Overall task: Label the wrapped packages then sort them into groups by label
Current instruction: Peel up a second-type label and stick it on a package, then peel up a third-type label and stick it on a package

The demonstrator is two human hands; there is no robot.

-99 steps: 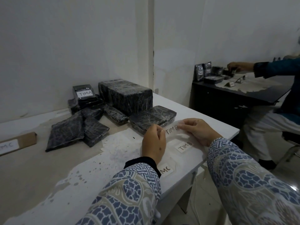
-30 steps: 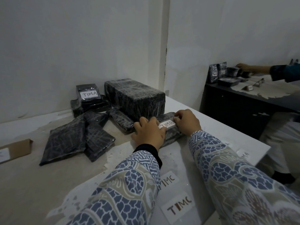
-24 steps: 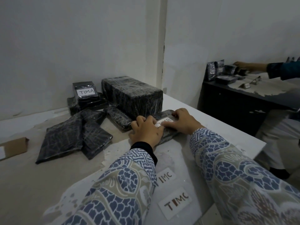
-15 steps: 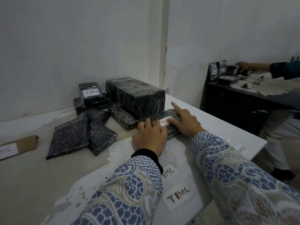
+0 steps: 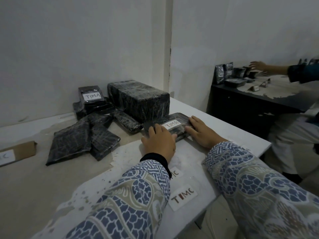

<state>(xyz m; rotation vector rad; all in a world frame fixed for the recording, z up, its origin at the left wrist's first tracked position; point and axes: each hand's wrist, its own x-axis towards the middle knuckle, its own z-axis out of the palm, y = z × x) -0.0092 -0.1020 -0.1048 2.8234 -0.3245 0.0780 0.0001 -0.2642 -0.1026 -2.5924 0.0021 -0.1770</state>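
Surface (image 5: 229,135): pale and worn, it carried all the packages and both hands; its right corner lay just beyond the right hand.
Large wrapped block (image 5: 139,100): the biggest black film-wrapped package stood just past both hands, behind the flat package, with no label visible on it.
Flat black bags (image 5: 81,140): several soft wrapped packages lay overlapping to the left of the left hand, without labels that could be seen.
TIMA stack (image 5: 92,99): a pile of small wrapped packages sat far left of the hands, against the wall, the top one bearing a white "TIMA" label.
TIMB package (image 5: 172,123): a flat, tray-like wrapped package lay on the surface under both hands, a white "TIMB" label (image 5: 172,125) on its top between them.
Small wrapped roll (image 5: 126,122): it lay just left of the TIMB package, beyond the left hand.
Cardboard box (image 5: 17,152): it lay well to the left of the left hand, with a partly seen label on it.
Left hand (image 5: 159,144): fingers spread and fairly straight, laid flat on the near left end of the TIMB package, pressing rather than gripping.
Right hand (image 5: 202,133): fingers extended and together, resting flat on the right end of the same package, beside the label.
Loose labels (image 5: 183,197): two white "TIMC" slips lay on the surface nearer than the hands, between the patterned sleeves.
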